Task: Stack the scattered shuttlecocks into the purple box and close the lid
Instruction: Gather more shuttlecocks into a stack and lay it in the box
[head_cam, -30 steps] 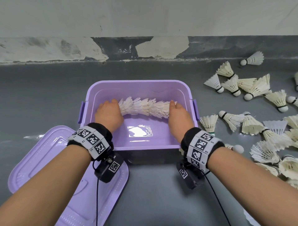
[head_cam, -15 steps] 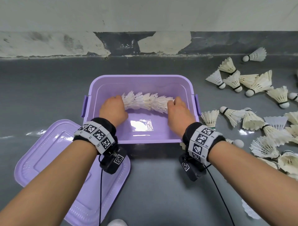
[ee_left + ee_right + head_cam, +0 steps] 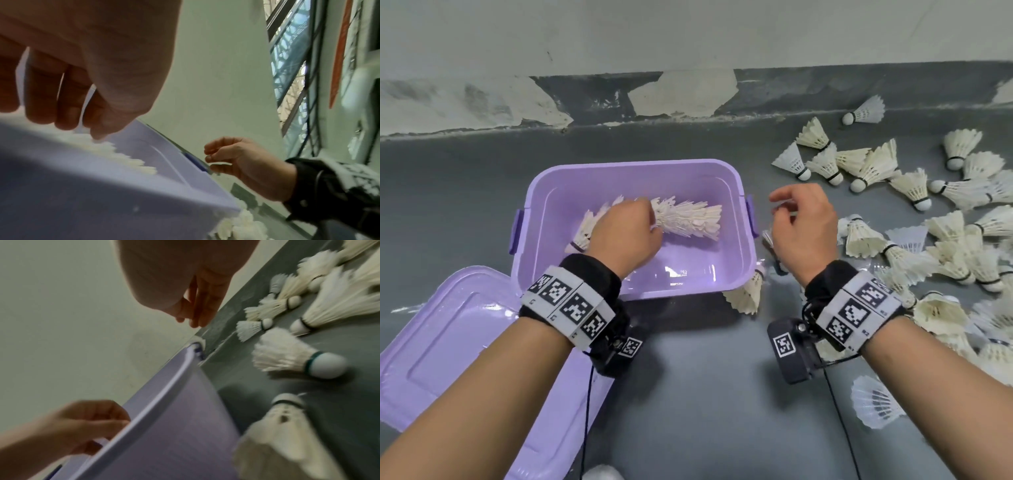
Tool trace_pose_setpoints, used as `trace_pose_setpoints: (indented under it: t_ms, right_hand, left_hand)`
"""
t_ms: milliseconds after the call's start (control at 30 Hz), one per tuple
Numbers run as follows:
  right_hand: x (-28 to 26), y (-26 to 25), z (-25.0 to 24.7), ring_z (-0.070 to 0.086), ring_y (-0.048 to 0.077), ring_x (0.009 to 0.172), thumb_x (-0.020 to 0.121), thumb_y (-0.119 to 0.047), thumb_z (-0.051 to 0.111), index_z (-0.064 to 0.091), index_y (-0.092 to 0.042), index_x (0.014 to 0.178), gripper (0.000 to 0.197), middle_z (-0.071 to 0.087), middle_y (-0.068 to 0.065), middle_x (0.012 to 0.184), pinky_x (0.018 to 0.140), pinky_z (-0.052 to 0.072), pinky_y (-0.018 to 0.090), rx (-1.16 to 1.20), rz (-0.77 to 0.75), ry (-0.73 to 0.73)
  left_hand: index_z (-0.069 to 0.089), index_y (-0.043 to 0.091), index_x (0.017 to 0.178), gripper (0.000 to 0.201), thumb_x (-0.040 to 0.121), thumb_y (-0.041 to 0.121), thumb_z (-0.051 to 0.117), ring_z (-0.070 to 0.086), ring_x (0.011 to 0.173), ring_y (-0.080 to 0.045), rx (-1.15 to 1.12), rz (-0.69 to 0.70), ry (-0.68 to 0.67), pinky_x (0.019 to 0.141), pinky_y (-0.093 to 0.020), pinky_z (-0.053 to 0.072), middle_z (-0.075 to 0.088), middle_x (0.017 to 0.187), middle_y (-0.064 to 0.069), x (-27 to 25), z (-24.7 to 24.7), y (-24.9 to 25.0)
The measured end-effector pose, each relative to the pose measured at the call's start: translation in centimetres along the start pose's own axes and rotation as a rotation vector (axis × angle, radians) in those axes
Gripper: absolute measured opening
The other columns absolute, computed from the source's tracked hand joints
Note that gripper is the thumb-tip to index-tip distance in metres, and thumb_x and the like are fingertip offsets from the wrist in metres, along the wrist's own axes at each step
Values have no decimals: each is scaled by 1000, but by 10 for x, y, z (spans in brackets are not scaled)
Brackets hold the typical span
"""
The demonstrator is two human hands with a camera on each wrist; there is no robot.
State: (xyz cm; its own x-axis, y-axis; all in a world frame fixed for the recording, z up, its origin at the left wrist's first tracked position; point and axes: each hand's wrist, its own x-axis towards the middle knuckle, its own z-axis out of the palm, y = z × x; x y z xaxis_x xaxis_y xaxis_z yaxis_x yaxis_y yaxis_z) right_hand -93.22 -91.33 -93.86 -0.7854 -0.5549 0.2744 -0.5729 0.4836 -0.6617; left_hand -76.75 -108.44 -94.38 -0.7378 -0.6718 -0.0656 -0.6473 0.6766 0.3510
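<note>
- The right hand (image 3: 803,233) has left the nested row of shuttlecocks (image 3: 688,219) and now hovers outside the purple box (image 3: 640,171), past its right wall, fingers loosely curled and holding nothing.
- The left hand (image 3: 625,233) stays in the box, fingers curled on the row, which now lies slanted across the bottom.
- The lid (image 3: 448,342) still lies at the box's front left; loose shuttlecocks (image 3: 914,185) lie scattered to the right.

Grey surface (image 3: 705,394) carrying purple box (image 3: 633,171), lid (image 3: 448,342) lying front-left, loose shuttlecocks (image 3: 914,240) lying scattered right.
</note>
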Motion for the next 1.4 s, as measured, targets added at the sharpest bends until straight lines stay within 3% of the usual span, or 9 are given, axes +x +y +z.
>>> trace_pose_setpoints:
  t_ms: [167,367,633,833,967,1067,1200,1300,1400]
  right_hand:
    - [-27,38,-21,55,14,89,83,-11,59,63,-13,104,22,58,4,106,84,42,21,-84,107,-360]
    - [-67,46,-6,53,26,109,72,-54,68,39,-26,134,73,37,4,131,95,46,37,-218,103,-770]
    - [-59,51,-16,59,34,99,93,-11,44,60,-11,115,27,64,18,106,83,42,30,-81,179,-474]
    - [-25,59,-54,63,30,87,90,-18,45,64,-11,86,21,66,11,85,74,41,31,39,341,-217]
    - [-21,55,-67,65,30,63,81,-15,51,51,-20,56,26,58,5,60,56,50,38,217,408,-252]
    - [-28,58,-74,63,22,59,93,-27,48,62,-19,65,32,67,9,68,52,46,29,364,445,-272]
    - [-33,80,-76,61,16,83,93,-24,46,69,-15,91,25,69,3,93,78,50,34,223,456,-179]
    - [-39,97,-72,54,19,109,85,-27,56,57,-23,122,37,53,5,123,95,44,31,-191,348,-454]
    - [-49,104,-63,53,24,111,78,-40,66,45,-34,132,59,45,6,128,95,44,32,-351,293,-647]
  left_hand:
    - [57,11,94,11,87,20,53,54,88,-28,-113,157,73,70,-33,39,62,96,-9,6,14,73]
    - [57,9,95,12,85,15,56,55,86,-27,-282,339,88,74,-36,43,61,92,-9,-5,35,126]
    - [54,10,110,33,78,2,58,56,99,-12,-535,400,3,87,-27,48,61,108,-3,-25,45,142]
    - [19,18,147,92,67,-3,59,38,132,-14,-472,437,-311,99,-15,31,34,148,-1,-23,59,158]
    - [11,23,147,97,74,10,73,57,107,-14,-598,407,-228,88,-21,45,52,129,0,-20,70,167]
    - [36,18,130,68,75,15,75,62,87,-14,-637,309,-151,75,-22,49,59,96,9,-17,70,170]
    - [44,17,116,46,79,13,70,53,73,-2,-667,234,-105,58,0,36,56,85,11,-15,68,166]
    - [41,22,111,44,78,11,68,50,72,6,-686,211,-112,57,0,35,53,81,17,-14,66,165]
    - [39,26,108,47,76,11,69,51,73,10,-669,239,-134,59,-1,36,53,82,18,-15,68,164]
